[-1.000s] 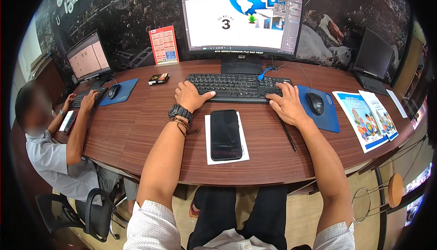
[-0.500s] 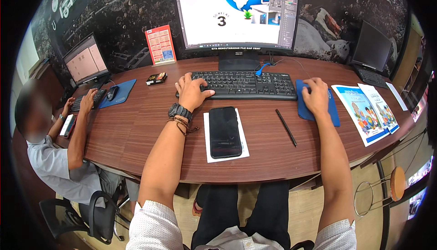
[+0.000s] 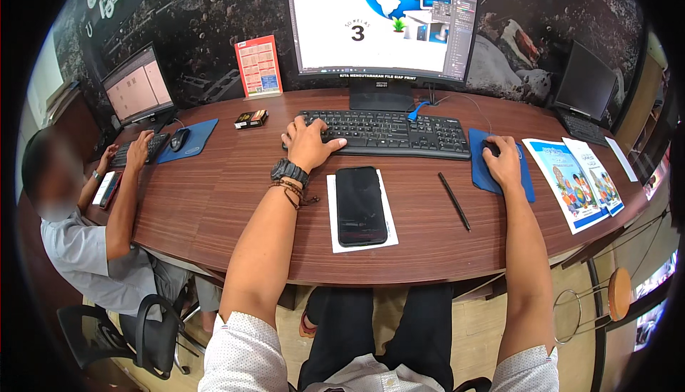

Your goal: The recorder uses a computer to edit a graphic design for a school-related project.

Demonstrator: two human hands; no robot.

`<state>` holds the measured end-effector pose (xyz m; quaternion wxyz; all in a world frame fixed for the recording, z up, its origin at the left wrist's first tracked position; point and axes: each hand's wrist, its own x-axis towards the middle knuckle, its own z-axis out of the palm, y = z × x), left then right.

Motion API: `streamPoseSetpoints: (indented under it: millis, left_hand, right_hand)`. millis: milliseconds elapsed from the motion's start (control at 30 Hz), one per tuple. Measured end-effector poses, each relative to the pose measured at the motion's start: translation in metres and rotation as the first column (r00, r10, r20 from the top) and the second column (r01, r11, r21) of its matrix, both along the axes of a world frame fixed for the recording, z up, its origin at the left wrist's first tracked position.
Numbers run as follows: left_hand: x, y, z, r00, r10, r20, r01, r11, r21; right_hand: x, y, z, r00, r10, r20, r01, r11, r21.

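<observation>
My left hand rests over the left end of the black keyboard, its fingers spread on the keys and the thumb stretched toward the right. My right hand is curled round a dark computer mouse, most of which lies hidden beneath it. Under that hand is a blue mouse pad. Beyond the keyboard stands a curved monitor with a mostly white page design on its screen. A black phone lies on white paper nearer to me, and a black stylus-like pen lies to its right.
Printed booklets lie to the right of the mouse pad. A small box and a red desk calendar are at the back left. On the left, another person sits with hands at a second keyboard. A dark monitor stands far right.
The whole view has shifted slightly. My right hand has settled lower over the mouse, whose dark front now shows; my left hand stays on the keyboard with its thumb a little lifted outward.
</observation>
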<state>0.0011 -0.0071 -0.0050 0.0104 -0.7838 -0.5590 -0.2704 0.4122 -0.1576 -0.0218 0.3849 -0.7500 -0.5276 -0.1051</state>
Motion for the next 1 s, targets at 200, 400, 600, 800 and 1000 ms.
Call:
streamPoseSetpoints:
  millis: [200,400,600,800,1000]
  left_hand:
    - [-0.0022,0.0006,0.0007,0.998,0.05,0.029,-0.046,0.989,-0.139]
    - [-0.0013,0.0015,0.0002,0.998,0.049,0.027,-0.044,0.989,-0.138]
    - [-0.0013,0.001,0.001,0.998,0.039,0.041,-0.033,0.988,-0.149]
    - [-0.0025,-0.0003,0.0023,0.999,0.04,0.035,-0.034,0.986,-0.163]
    - [-0.002,0.0002,0.0021,0.999,0.036,0.012,-0.033,0.981,-0.193]
  right_hand:
    - [-0.0029,-0.002,0.003,0.999,-0.042,-0.013,0.042,0.999,-0.006]
    - [-0.003,-0.0022,0.0041,0.998,-0.062,0.007,0.062,0.998,-0.019]
    - [-0.003,-0.0023,0.0046,0.998,-0.064,-0.001,0.064,0.998,-0.018]
    - [-0.0052,-0.0031,0.0051,0.998,-0.061,-0.003,0.061,0.998,-0.014]
    - [-0.0031,-0.0031,0.0038,0.998,-0.062,-0.015,0.062,0.998,-0.018]
